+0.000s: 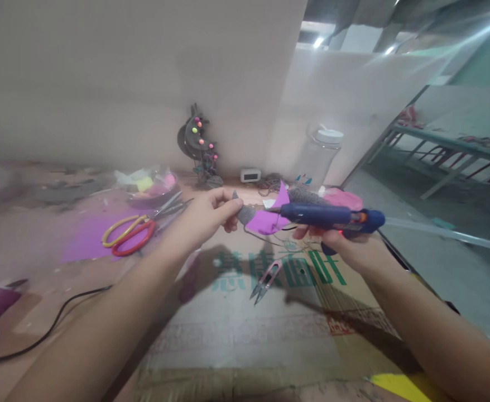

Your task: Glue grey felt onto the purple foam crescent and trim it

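Between the thumb and fingers of my left hand (220, 209) is the grey, yarn-covered end of a purple crescent piece (265, 222). Its bare purple part curves up to a point on the right. My right hand (349, 248) is wrapped round a blue glue gun (316, 215), whose nozzle reaches the purple piece near the edge of the grey wrapping. A clear glue stick (446, 231) sticks out from the back of the gun. A strand of grey yarn hangs below the piece. Under my hands, thread snips (265, 282) lie on a printed cardboard sheet (245, 335).
Red-and-yellow-handled scissors (130, 235) lie on purple sheet (83, 237) at left. Behind stand a decorated grey crescent (198, 142), a small white timer (250, 176), a clear bottle (318, 159) and a grey yarn ball (307, 196). A black cable (61, 312) crosses the left side.
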The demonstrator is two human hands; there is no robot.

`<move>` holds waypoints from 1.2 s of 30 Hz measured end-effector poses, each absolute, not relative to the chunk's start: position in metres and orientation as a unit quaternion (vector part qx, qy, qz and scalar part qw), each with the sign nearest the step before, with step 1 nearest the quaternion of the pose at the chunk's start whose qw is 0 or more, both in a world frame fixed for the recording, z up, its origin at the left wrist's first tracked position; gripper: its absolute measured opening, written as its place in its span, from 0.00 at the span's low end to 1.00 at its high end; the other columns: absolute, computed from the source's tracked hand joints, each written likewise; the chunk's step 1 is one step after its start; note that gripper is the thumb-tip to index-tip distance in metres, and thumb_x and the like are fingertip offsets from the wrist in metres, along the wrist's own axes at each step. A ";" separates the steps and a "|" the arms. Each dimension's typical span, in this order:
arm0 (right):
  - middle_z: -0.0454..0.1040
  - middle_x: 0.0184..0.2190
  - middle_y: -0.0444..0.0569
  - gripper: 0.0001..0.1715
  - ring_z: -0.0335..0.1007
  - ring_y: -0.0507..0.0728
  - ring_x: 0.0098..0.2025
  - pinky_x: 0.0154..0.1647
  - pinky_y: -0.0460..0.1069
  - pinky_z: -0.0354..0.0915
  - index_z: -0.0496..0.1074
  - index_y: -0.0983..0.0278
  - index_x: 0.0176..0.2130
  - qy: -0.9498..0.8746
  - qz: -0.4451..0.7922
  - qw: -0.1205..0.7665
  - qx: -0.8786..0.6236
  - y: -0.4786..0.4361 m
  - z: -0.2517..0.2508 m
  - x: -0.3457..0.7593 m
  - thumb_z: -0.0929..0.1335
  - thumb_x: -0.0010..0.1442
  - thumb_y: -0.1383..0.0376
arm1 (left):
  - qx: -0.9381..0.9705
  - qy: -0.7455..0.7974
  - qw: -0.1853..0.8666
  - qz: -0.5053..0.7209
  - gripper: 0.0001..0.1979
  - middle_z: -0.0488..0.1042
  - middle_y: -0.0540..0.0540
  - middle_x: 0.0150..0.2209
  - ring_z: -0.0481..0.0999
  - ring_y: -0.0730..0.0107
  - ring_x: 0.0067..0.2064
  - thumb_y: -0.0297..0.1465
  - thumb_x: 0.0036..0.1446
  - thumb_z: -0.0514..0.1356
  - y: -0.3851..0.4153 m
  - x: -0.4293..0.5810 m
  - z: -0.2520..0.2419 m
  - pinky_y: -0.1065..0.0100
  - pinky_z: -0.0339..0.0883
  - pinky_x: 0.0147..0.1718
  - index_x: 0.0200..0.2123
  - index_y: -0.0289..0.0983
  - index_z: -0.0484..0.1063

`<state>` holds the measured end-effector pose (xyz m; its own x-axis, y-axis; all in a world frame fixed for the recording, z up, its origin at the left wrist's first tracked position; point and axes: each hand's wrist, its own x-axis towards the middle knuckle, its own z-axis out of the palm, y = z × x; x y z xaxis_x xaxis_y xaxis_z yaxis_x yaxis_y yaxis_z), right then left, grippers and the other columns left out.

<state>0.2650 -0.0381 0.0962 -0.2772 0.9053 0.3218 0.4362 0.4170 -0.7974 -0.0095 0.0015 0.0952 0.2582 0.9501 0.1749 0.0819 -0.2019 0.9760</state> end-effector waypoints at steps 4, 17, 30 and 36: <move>0.77 0.28 0.48 0.21 0.72 0.58 0.32 0.34 0.52 0.69 0.75 0.61 0.28 -0.775 0.274 0.341 -0.456 -0.043 0.095 0.251 0.67 0.56 0.47 | 0.645 0.416 0.454 0.453 0.12 0.71 0.54 0.19 0.70 0.75 0.22 0.37 0.57 0.61 0.000 -0.009 0.097 0.72 0.62 0.25 0.26 0.38 0.64; 0.73 0.25 0.48 0.25 0.70 0.57 0.28 0.33 0.52 0.70 0.73 0.62 0.29 -0.768 0.194 0.367 -0.487 -0.044 0.081 0.246 0.68 0.53 0.43 | 0.653 0.424 0.436 0.451 0.11 0.70 0.55 0.19 0.70 0.76 0.22 0.35 0.57 0.60 -0.005 -0.006 0.101 0.73 0.63 0.24 0.27 0.38 0.63; 0.78 0.32 0.49 0.26 0.75 0.59 0.34 0.36 0.52 0.72 0.76 0.61 0.40 -0.782 0.198 0.345 -0.479 -0.045 0.087 0.242 0.68 0.55 0.44 | 0.657 0.417 0.441 0.447 0.10 0.70 0.55 0.18 0.70 0.76 0.22 0.34 0.57 0.60 -0.005 -0.006 0.100 0.73 0.63 0.25 0.27 0.38 0.63; 0.79 0.31 0.49 0.24 0.76 0.60 0.32 0.33 0.52 0.73 0.76 0.61 0.37 -0.775 0.218 0.338 -0.487 -0.045 0.089 0.239 0.69 0.53 0.45 | 0.661 0.423 0.434 0.443 0.10 0.70 0.55 0.18 0.70 0.75 0.22 0.34 0.57 0.60 -0.005 -0.007 0.100 0.72 0.63 0.25 0.27 0.38 0.62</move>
<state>0.2393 -0.0447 0.0893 -0.2976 0.9024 0.3116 0.6081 0.4308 -0.6668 -0.0066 -0.0050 0.1005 0.2510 0.9430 0.2187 0.1746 -0.2663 0.9479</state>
